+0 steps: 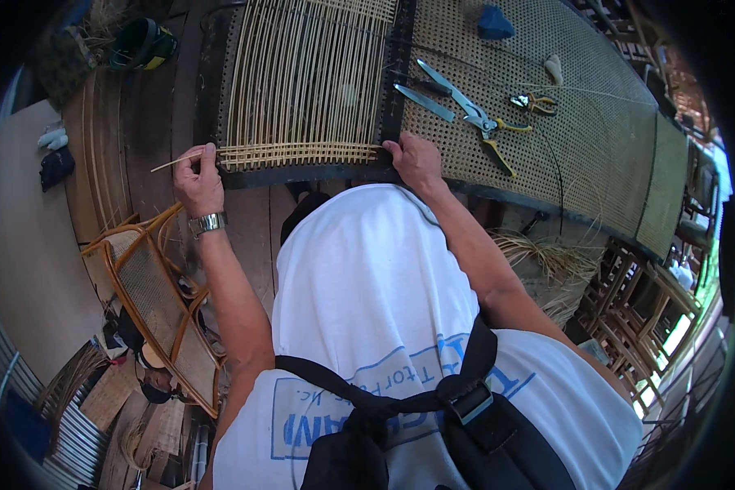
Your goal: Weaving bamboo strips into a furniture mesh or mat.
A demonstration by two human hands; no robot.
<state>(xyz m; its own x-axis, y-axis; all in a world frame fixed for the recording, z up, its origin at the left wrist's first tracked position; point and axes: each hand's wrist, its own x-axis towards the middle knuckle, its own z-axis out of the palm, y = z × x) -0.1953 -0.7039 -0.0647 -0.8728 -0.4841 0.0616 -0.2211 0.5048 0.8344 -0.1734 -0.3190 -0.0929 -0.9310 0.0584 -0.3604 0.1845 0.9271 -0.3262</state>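
Cane panel [306, 102] in a dark frame [302, 174]: crossing strands [298, 153] band its near edge; mid-panel, lengthwise strands [302, 73] alone look unfinished. Left grip [198, 181] pinches a loose strand [171, 163] past the near-left corner; right grip [416, 160] rests at the near-right corner, hold unclear. Shears [480, 121] and pliers [541, 103] lie beyond the right edge; the left looks roomier.

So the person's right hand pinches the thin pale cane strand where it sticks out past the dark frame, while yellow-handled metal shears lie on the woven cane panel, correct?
Not the right hand: the head view shows the left hand pinching the thin pale cane strand past the dark frame. Yellow-handled metal shears do lie on the woven cane panel.
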